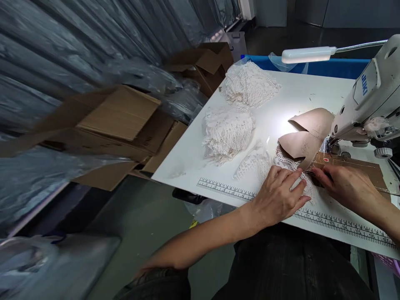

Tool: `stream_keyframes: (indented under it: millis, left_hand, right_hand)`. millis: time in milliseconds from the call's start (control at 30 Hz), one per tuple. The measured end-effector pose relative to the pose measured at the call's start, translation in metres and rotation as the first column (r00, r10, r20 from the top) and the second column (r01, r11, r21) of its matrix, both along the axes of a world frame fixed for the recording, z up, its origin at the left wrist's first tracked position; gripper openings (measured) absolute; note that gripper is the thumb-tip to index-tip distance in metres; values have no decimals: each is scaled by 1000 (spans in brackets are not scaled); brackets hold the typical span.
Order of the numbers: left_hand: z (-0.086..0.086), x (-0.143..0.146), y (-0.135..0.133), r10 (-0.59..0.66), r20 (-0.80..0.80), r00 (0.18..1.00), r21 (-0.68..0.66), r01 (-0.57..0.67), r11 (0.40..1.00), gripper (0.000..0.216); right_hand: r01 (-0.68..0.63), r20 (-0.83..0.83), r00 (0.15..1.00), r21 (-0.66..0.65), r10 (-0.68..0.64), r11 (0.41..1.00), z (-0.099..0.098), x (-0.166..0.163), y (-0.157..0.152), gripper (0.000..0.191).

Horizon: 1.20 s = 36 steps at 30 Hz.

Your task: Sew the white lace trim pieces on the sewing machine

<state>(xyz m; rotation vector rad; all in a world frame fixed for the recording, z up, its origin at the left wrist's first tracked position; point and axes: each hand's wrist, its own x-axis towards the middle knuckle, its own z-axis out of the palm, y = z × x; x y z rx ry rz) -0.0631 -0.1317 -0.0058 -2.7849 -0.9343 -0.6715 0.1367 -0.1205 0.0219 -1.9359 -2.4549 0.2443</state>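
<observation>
My left hand [281,195] lies over a piece of white lace [283,160] near the table's front edge, its fingers stretched out and slightly apart. A beige paper pattern piece [304,143], curved and with handwriting on it, sits partly over that lace. My right hand [345,183] is closed in a pinch just right of the left fingertips. A thin dark metal tool [308,172] pokes out from its fingers; its exact kind is unclear. Beyond the right hand stands the sewing machine [368,96], its needle area close to the pattern's right edge.
Two piles of white lace, a far pile [248,83] and a nearer pile [229,131], rest on the white table [184,168]. Brown cardboard [359,166] lies by the machine bed. A lamp [308,54] hangs above. Open cardboard boxes [118,112] stand left.
</observation>
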Motion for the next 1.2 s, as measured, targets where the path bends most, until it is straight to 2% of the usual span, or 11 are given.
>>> stream_keyframes:
  millis: [167,300,400,500,567,633,667,733,867,1067,1200]
  left_hand:
    - [3,-1,-4,6,6,1000,-23,-6,1000,30]
    - [15,-8,2,-50,67,997,-106,56,993,29]
    - [28,-10,24,-47,96,994,-110,58,992,26]
    - [35,-2,58,-141,2,990,-121,140,983,24]
    - [33,8,80,-189,-91,978,-159,173,972,27]
    - [28,19,97,-263,-173,949,-217,224,950,26]
    - [25,24,102,-267,-213,940,-239,214,947,24]
    - [18,33,107,-172,-281,944,-205,116,972,23]
    - [14,44,105,-13,-350,937,-101,-25,995,29]
    - [26,52,114,-81,-245,966,-125,51,991,35]
    - [34,60,122,-176,-155,972,-285,127,950,32]
  right_hand:
    - [12,-68,998,54,-8,998,-5,3,-3,55]
    - [89,-84,994,177,-75,980,2,36,-17,69]
    - [125,46,989,219,-139,968,15,62,-31,64]
    - [117,183,962,399,-204,909,20,64,-38,67]
    - [34,94,992,444,-84,896,14,54,-36,55]
    - [-144,-117,967,482,226,865,2,40,-32,38]
    - [-216,-167,930,474,328,854,-6,35,-31,37]
    - [-340,-140,890,432,435,835,-16,30,-31,36]
    - [-298,-141,926,292,349,909,-12,44,-47,28]
    - [-252,-327,889,238,322,938,18,69,-55,24]
    - [-189,-385,875,287,294,939,17,66,-42,21]
